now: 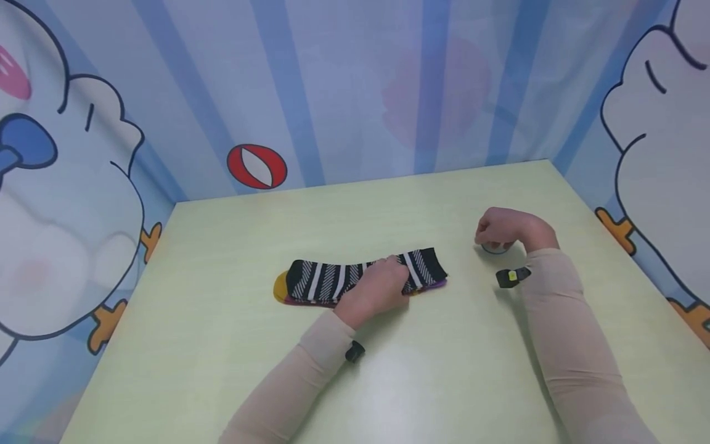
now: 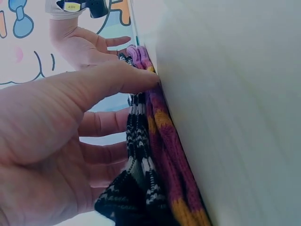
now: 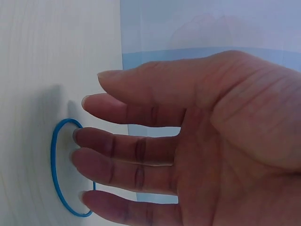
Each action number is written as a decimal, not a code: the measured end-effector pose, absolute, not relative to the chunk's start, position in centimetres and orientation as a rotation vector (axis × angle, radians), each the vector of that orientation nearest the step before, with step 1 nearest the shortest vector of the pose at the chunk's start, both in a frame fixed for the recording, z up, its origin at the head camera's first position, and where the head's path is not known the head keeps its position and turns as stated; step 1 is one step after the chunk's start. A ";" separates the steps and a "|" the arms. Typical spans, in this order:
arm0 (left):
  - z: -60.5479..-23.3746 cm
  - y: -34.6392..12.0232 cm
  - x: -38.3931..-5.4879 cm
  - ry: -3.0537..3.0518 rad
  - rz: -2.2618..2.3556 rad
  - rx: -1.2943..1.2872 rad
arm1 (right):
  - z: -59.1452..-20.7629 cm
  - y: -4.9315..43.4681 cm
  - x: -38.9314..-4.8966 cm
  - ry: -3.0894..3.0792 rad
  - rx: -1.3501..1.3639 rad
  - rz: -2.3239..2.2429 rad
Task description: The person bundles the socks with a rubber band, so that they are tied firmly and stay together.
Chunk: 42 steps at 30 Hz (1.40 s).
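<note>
A pair of black-and-white patterned socks [image 1: 316,282] lies flat on top of a maroon, yellow and purple pair of socks [image 2: 175,160]. My left hand [image 1: 377,287] grips the stack across its right half. In the left wrist view its thumb lies along the near edge by the tabletop, with the fingers against the black-and-white pair. To the right, my right hand [image 1: 507,227] hovers low over a thin blue rubber band [image 3: 55,174] on the table. Its fingers are loosely bent, their tips overlapping the band in the right wrist view, and the thumb stands apart.
The pale table [image 1: 222,370] ends at a blue striped backdrop [image 1: 360,92] along the back. Cartoon-printed panels [image 1: 66,216] flank both sides. A small black device [image 1: 513,277] is worn at the right wrist, another black device [image 1: 355,352] at the left.
</note>
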State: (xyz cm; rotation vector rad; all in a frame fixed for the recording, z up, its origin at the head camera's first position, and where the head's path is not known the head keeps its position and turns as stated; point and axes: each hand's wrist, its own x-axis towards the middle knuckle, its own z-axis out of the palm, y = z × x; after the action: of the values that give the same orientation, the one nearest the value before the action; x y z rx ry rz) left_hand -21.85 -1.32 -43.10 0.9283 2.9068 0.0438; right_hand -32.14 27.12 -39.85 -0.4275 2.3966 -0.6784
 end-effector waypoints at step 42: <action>-42.8 -4.8 -23.5 2.756 0.700 0.713 | -41.6 28.0 -33.2 2.337 -0.279 -0.997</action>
State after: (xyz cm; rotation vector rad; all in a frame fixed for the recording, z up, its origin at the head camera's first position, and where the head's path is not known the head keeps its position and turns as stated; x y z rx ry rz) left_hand -23.52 -4.76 -42.82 0.7126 2.7557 0.6999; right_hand -33.15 27.97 -41.65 -0.2794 2.3373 -0.9969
